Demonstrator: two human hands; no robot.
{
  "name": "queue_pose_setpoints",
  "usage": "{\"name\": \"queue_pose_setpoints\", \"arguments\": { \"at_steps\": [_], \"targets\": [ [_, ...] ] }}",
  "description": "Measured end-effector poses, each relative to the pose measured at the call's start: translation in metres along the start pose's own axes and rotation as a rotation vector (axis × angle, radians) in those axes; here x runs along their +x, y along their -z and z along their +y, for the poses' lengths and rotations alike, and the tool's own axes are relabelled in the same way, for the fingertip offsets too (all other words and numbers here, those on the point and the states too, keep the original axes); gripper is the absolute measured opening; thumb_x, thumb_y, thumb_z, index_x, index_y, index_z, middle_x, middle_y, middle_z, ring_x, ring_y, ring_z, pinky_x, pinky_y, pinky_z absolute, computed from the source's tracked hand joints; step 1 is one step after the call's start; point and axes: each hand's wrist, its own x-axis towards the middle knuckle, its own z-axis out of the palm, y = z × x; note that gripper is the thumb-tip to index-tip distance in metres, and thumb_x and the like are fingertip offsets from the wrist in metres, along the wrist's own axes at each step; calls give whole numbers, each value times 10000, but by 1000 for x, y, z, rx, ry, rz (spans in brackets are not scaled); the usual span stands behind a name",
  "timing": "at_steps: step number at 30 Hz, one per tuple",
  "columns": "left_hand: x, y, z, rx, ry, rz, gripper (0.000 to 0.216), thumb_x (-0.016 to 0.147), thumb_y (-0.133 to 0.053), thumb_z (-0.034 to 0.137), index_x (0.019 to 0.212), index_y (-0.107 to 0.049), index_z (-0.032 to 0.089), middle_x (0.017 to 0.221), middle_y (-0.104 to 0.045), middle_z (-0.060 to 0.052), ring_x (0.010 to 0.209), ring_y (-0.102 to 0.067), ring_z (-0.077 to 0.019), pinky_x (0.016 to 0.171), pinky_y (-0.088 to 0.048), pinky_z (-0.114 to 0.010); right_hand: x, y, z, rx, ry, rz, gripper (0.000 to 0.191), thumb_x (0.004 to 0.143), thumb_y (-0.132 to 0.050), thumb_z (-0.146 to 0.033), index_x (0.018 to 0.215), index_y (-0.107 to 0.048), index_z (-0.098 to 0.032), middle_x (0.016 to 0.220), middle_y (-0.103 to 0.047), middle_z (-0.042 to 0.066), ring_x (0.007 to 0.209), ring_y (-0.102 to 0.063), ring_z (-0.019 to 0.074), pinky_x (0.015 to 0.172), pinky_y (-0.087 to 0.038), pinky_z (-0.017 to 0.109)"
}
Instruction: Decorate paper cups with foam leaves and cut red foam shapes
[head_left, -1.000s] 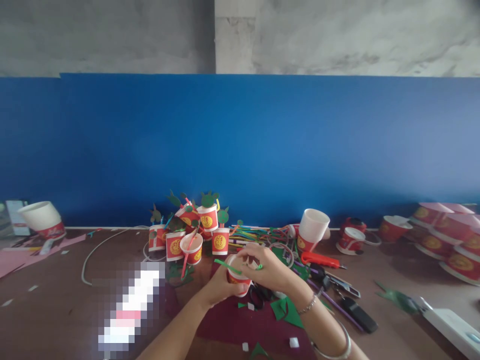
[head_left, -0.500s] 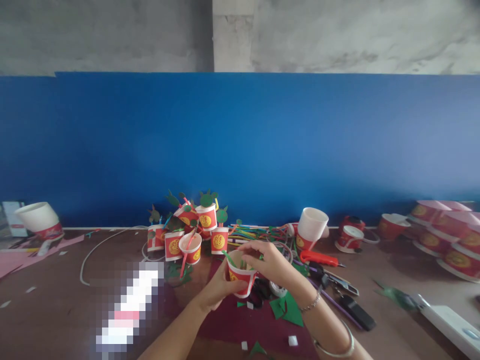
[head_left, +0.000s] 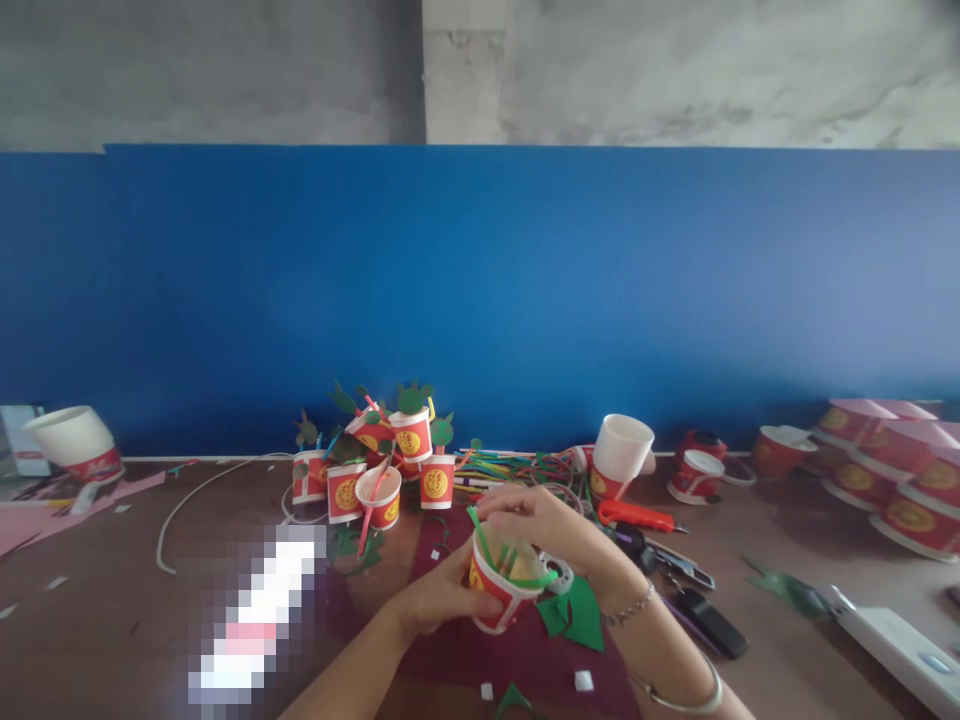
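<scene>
A red and white paper cup [head_left: 491, 612] with a yellow emblem is tilted toward me, and my left hand [head_left: 446, 600] is wrapped round its left side. Inside the cup lie bent green straws [head_left: 517, 570]; one end sticks up past the rim at the left, another hangs over at the right. My right hand [head_left: 536, 525] hovers over the cup's far rim with its fingers stretched out and slightly curled, close to the raised straw end. Whether those fingertips touch the straw I cannot tell. Green paper scraps [head_left: 581, 615] lie right of the cup.
Cups decorated with green paper shapes [head_left: 409, 440] stand at the back left of centre. Behind my right hand lie coloured straws [head_left: 517, 465]. To the right are a white cup stack [head_left: 624, 448], an orange-red cutter [head_left: 637, 515], keys with a black fob [head_left: 709, 620] and pink-topped cups [head_left: 911, 510].
The cup has moved right and toward me and tilted, showing more of the straws inside. My right hand has lifted its fingers out of the cup to above the far rim.
</scene>
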Motion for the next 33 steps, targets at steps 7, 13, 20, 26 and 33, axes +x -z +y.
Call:
{"name": "queue_pose_setpoints", "arguments": {
  "at_steps": [7, 13, 20, 26, 33],
  "targets": [
    [1, 6, -2, -4, -40, 52, 710, 544, -814, 341, 1182, -533, 207, 1033, -631, -80, 914, -572, -226, 791, -413, -341, 1, -7, 0, -15, -40, -19, 159, 714, -657, -333, 755, -732, -200, 1126, -610, 67, 995, -576, 230, 835, -452, 338],
    [3, 4, 2, 25, -41, 52, 703, 536, -822, 323, 1170, -544, 198, 1011, -643, -89, 912, -579, -236, 774, -424, -351, 3, -13, 2, -55, -40, 15, 132, 683, -681, -306, 706, -701, -178, 1099, -612, 76, 1001, -570, 234, 857, -429, 338],
    [4, 6, 0, 41, -86, 78, 631, 573, -806, 279, 1146, -555, 199, 999, -639, -73, 906, -581, -216, 752, -428, -307, 2, -18, -2, 6, -63, 27, 180, 702, -644, -309, 624, -658, -148, 1054, -623, 86, 926, -601, 213, 794, -446, 296],
    [3, 9, 2, 24, -146, 55, 765, 605, -792, 219, 1279, -430, 231, 1086, -612, -81, 966, -568, -219, 815, -411, -321, 2, -13, 7, -231, -68, 61, 180, 664, -646, -256, 513, -645, -158, 1045, -630, 81, 963, -585, 230, 846, -410, 313],
    [4, 3, 5, 55, -177, 31, 670, 635, -774, 243, 1228, -465, 217, 1101, -581, -86, 976, -555, -221, 809, -408, -316, 4, -23, 15, -492, 6, 184, 201, 639, -563, -144, 451, -616, -192, 1019, -659, 41, 970, -574, 222, 844, -408, 320]
  ]
}}
